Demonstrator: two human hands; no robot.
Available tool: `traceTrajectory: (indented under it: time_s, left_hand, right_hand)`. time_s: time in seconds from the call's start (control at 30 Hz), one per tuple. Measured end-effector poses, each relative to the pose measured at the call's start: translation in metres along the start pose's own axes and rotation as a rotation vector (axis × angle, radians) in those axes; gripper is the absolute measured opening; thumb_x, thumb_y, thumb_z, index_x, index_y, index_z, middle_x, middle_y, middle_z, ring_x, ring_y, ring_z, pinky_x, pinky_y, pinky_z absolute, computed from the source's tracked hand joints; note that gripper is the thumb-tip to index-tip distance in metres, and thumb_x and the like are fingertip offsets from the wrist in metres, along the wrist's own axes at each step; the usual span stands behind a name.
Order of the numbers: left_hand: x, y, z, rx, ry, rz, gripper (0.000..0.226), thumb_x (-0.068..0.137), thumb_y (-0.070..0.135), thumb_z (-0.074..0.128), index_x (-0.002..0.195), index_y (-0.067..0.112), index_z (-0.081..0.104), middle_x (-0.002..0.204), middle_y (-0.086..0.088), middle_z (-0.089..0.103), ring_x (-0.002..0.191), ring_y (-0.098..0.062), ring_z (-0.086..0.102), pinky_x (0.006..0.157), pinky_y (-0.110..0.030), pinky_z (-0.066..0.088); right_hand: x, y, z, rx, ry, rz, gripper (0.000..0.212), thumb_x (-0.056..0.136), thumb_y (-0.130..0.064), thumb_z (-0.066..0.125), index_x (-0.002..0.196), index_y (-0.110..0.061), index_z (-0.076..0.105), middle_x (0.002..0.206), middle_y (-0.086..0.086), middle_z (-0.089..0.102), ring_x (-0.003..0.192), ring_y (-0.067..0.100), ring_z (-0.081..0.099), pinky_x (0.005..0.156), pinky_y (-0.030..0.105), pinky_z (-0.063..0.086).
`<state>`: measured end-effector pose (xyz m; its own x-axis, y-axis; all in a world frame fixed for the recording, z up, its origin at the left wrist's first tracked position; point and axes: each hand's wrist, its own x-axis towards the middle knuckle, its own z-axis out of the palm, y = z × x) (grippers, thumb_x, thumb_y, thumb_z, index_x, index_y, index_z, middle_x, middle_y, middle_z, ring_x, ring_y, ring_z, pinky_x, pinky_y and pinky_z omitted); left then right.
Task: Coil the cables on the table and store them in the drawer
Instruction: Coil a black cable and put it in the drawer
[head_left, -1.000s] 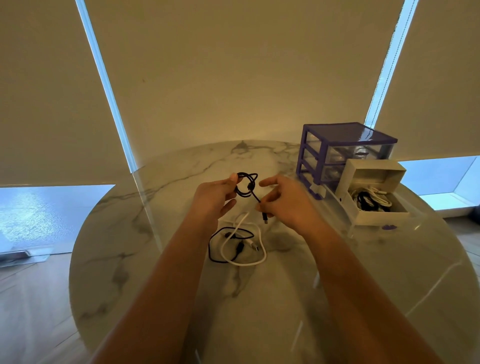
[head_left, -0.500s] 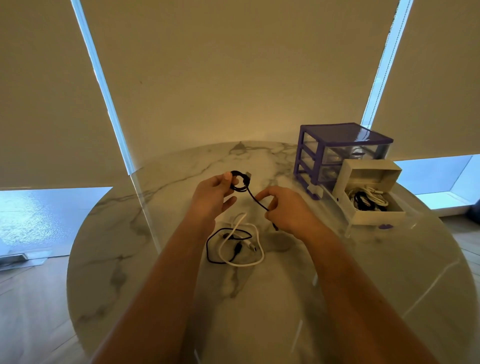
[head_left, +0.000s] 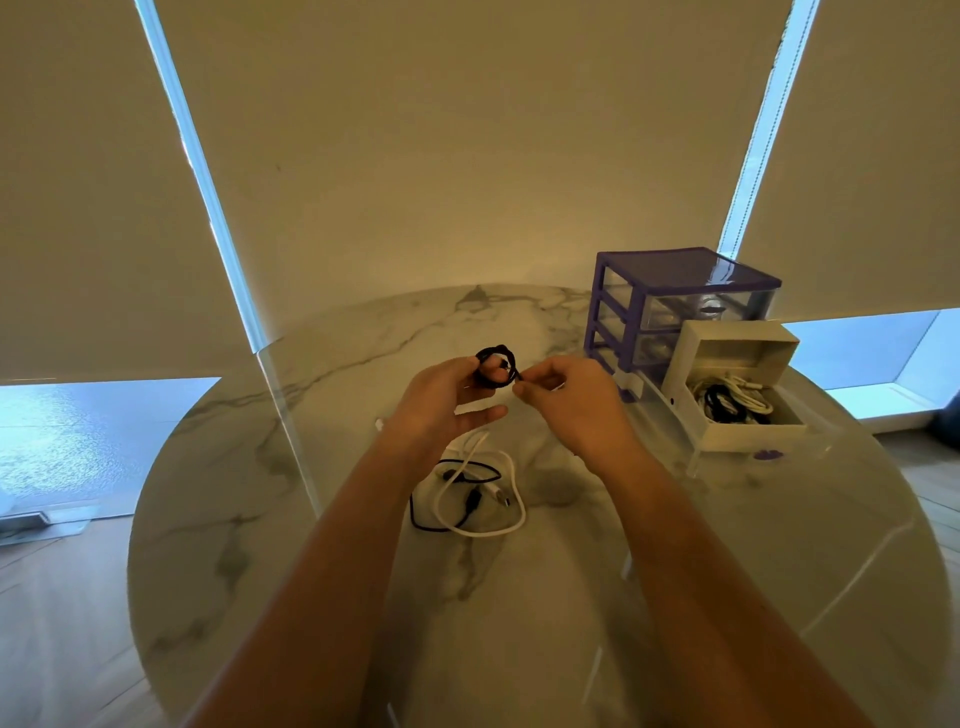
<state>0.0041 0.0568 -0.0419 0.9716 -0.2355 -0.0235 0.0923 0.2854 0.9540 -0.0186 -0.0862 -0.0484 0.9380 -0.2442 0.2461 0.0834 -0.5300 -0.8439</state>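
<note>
Left hand (head_left: 441, 402) grips a small black coil (head_left: 496, 366) above the worktop (head_left: 311, 467), lower fingers extended. Right hand (head_left: 574, 402) pinches the coil's loose end beside it. Below the hands, a black cable (head_left: 431, 522) and a white cable (head_left: 506, 527) lie loose and overlapping on the marble. At right, a white drawer (head_left: 727, 395) stands pulled out of the purple unit (head_left: 675, 291), holding coiled cables.
</note>
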Motion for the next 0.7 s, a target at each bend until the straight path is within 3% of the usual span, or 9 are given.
traceTrajectory:
  time_s: [0.13, 0.23, 0.43, 0.5, 0.57, 0.7]
  left_hand:
    - [-0.001, 0.003, 0.002, 0.004, 0.03, -0.032, 0.021, 0.096, 0.013, 0.044, 0.094, 0.005, 0.062, 0.09, -0.009, 0.067, 0.093, -0.022, 0.056, 0.064, -0.03, 0.056]
    - [0.001, 0.004, -0.001, 0.017, 0.034, -0.076, 0.024, 0.098, 0.028, 0.046, 0.087, 0.012, 0.06, 0.092, -0.005, 0.065, 0.089, -0.017, 0.055, 0.064, -0.028, 0.048]
    - [-0.001, 0.008, -0.01, -0.126, -0.004, -0.074, 0.026, 0.099, 0.024, 0.05, 0.075, 0.015, 0.056, 0.08, 0.002, 0.06, 0.078, -0.008, 0.054, 0.066, -0.022, 0.042]
    - [-0.001, 0.008, -0.01, -0.137, -0.012, -0.067, 0.024, 0.098, 0.022, 0.049, 0.076, 0.015, 0.057, 0.085, 0.0, 0.06, 0.082, -0.01, 0.055, 0.069, -0.024, 0.042]
    - [-0.001, 0.007, -0.008, -0.066, -0.007, -0.04, 0.022, 0.098, 0.023, 0.049, 0.079, 0.016, 0.06, 0.088, -0.001, 0.063, 0.088, -0.012, 0.058, 0.073, -0.027, 0.043]
    - [-0.003, 0.005, -0.003, 0.237, 0.054, 0.013, 0.031, 0.097, 0.04, 0.048, 0.083, 0.019, 0.066, 0.093, 0.003, 0.066, 0.096, -0.013, 0.057, 0.08, -0.029, 0.048]
  right_hand:
    - [0.0, -0.002, -0.001, -0.002, 0.016, 0.015, 0.011, 0.089, -0.021, 0.066, 0.1, -0.018, 0.069, 0.08, -0.008, 0.06, 0.069, 0.0, 0.053, 0.055, 0.01, 0.036]
    - [0.0, -0.003, 0.0, 0.0, 0.01, 0.025, 0.009, 0.09, -0.019, 0.065, 0.098, -0.018, 0.068, 0.076, -0.009, 0.057, 0.065, 0.002, 0.053, 0.05, 0.011, 0.037]
    - [-0.002, -0.005, 0.006, -0.019, -0.004, 0.009, 0.005, 0.088, -0.019, 0.068, 0.093, -0.019, 0.068, 0.086, -0.002, 0.062, 0.07, 0.003, 0.053, 0.052, 0.009, 0.039]
    - [-0.002, -0.005, 0.006, -0.066, 0.026, -0.005, 0.004, 0.088, -0.024, 0.067, 0.092, -0.024, 0.066, 0.088, -0.004, 0.063, 0.076, 0.005, 0.056, 0.062, 0.017, 0.043]
    - [-0.002, -0.004, 0.003, -0.088, 0.075, -0.014, 0.004, 0.089, -0.028, 0.066, 0.093, -0.027, 0.065, 0.088, -0.006, 0.062, 0.079, 0.007, 0.057, 0.068, 0.026, 0.046]
    - [-0.003, -0.003, -0.003, -0.031, 0.158, -0.066, 0.006, 0.089, -0.028, 0.065, 0.095, -0.026, 0.066, 0.086, -0.009, 0.06, 0.074, 0.005, 0.056, 0.066, 0.027, 0.048]
